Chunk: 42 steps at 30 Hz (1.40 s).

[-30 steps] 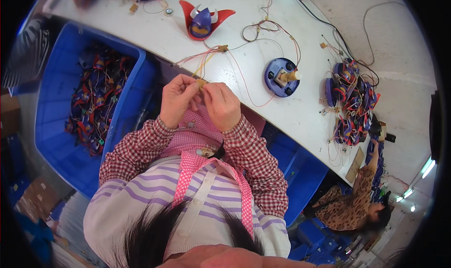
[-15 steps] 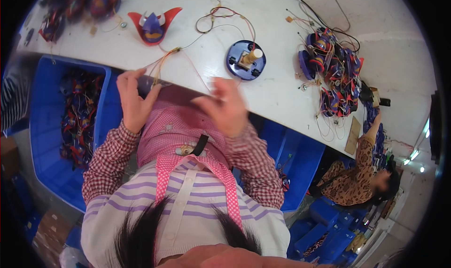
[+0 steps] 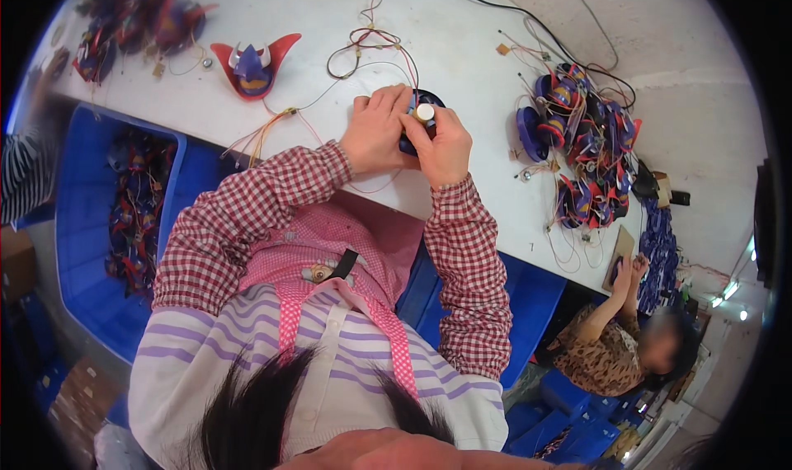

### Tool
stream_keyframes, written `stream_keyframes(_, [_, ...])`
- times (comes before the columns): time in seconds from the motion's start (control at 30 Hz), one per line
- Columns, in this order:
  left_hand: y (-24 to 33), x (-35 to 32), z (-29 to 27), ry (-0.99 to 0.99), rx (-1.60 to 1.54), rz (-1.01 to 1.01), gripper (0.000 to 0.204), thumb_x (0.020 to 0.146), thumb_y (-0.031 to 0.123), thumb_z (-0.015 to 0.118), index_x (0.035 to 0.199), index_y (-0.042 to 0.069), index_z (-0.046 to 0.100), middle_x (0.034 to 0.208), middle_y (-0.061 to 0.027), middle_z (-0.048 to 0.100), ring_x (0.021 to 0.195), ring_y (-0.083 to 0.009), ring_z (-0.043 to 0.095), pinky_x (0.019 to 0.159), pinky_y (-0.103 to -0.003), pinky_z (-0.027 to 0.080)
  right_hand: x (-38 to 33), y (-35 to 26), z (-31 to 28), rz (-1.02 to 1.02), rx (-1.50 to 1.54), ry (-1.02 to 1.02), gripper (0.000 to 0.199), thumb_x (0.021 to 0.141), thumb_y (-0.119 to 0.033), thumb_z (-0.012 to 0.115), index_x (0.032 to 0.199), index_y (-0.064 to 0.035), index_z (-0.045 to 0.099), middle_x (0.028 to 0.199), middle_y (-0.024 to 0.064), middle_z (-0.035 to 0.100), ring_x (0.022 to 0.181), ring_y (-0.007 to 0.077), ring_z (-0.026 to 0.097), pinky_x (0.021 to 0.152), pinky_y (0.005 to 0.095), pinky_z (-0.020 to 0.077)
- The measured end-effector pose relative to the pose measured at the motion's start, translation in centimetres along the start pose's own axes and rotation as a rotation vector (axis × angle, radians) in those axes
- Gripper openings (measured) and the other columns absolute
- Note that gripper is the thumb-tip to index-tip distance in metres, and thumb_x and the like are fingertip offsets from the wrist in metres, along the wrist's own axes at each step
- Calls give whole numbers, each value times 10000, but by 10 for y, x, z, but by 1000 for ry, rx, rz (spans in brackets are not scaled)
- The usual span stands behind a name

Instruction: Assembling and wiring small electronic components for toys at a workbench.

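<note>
On the white table, both hands meet at a dark blue round base [image 3: 431, 99] that has a short cylinder [image 3: 425, 113] with a cream top standing on it. My right hand [image 3: 446, 150] pinches around the cylinder, thumb on its left side. From the left, my left hand [image 3: 373, 132] grips the base's edge; its fingertips are partly hidden. Red and black wires [image 3: 410, 68] run from the base to a loose coil. Left of the hands rests a purple figure head with red wings and white horns [image 3: 252, 72], with thin coloured wires [image 3: 276, 115] beside it.
A heap of wired purple-and-red pieces [image 3: 584, 140] lies at the table's right; another pile [image 3: 124, 29] is far left. Blue bins [image 3: 70, 214] stand below the front edge, the left one holding similar pieces. At the right, a person [image 3: 602, 338] handles something small.
Both hands have moved from the table's front edge up to the round base, closing on it and its cylinder. The person at the right has brought both hands together.
</note>
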<state>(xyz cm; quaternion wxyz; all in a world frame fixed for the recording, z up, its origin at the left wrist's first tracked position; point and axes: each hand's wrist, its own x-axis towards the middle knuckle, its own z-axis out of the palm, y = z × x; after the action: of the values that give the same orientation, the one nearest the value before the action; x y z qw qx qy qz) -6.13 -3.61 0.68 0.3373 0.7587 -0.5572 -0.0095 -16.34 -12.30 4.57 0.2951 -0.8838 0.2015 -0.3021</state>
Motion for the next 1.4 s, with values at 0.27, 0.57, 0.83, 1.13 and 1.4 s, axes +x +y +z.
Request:
stream_keyframes(0.27, [-6,2,0,76,-37,-38,915,589,384,759,1322,7,362,1281,-164,413,1114,-298,429,909,-409,293,-2,-10,-7,-263,-60,137,241,741,-44,702,966,-33,619,849,77,628,666,178,575,573,256,468])
stream_keyframes(0.57, [-13,-51,-77,359,-132,96,811,655,307,805,1293,26,392,1249,-158,439,1099,-296,449,959,-413,365,52,73,-37,273,-9,144,234,790,-210,717,898,-15,647,749,69,637,634,148,561,571,255,466])
stream_keyframes(0.83, [-147,-86,-123,562,-133,-581,911,613,316,836,1277,-64,342,1161,-203,511,1060,-295,501,916,-402,405,34,-13,18,-117,99,55,269,807,-118,663,1049,-9,616,837,52,596,665,147,516,610,253,441])
stream_keyframes(1.13, [-132,-54,-133,370,-385,-763,772,603,265,835,1183,-75,455,1056,-162,594,970,-260,572,852,-340,453,30,-80,121,-496,-398,-289,211,691,-107,678,900,-99,650,1043,53,570,957,257,500,810,337,428])
stream_keyframes(1.4, [-65,-36,-163,160,-1312,-398,659,651,55,777,1222,-41,462,1064,-154,594,916,-199,586,803,-266,476,45,-82,-2,-287,165,-522,70,801,-120,649,808,-52,665,772,36,597,750,152,509,694,261,423])
